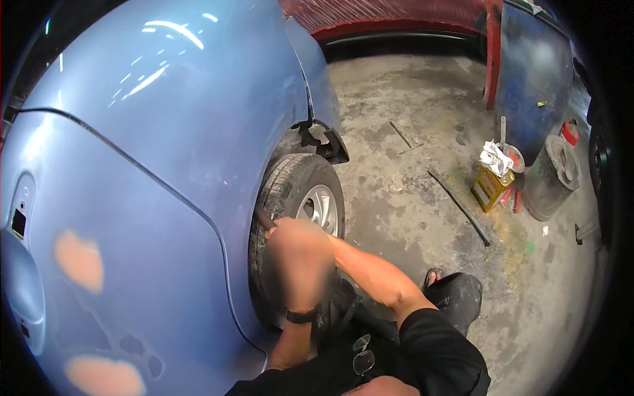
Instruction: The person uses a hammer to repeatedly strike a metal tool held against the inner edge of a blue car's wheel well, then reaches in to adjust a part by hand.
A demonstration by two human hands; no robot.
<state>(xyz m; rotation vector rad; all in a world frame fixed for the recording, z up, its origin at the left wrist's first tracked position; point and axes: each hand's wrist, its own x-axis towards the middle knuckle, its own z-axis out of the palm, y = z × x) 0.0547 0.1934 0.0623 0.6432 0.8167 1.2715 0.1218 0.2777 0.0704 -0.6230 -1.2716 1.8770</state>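
Both my hands come together at the wheel arch of a blue car (158, 152), beside the rear tyre (271, 188). A short dark rod (263, 219) sticks out of the top of their grip toward the gap between tyre and body. My left hand (294, 280), with a dark band at its wrist, and my right hand (305, 241) look closed around it. A blur covers most of both, so single fingers and the rod's other end are hidden. The silver wheel rim (319, 206) shows just past my hands. A loose dark liner piece (335, 146) hangs at the arch's far edge.
Pinkish patches (79, 261) mark the car's side at left. On the stained concrete floor (409, 191) lie a dark bar (460, 208) and a thin T-shaped tool (401, 135). A yellow can (489, 188) with white cloth (495, 158) stands near a grey bin (552, 178) at right.
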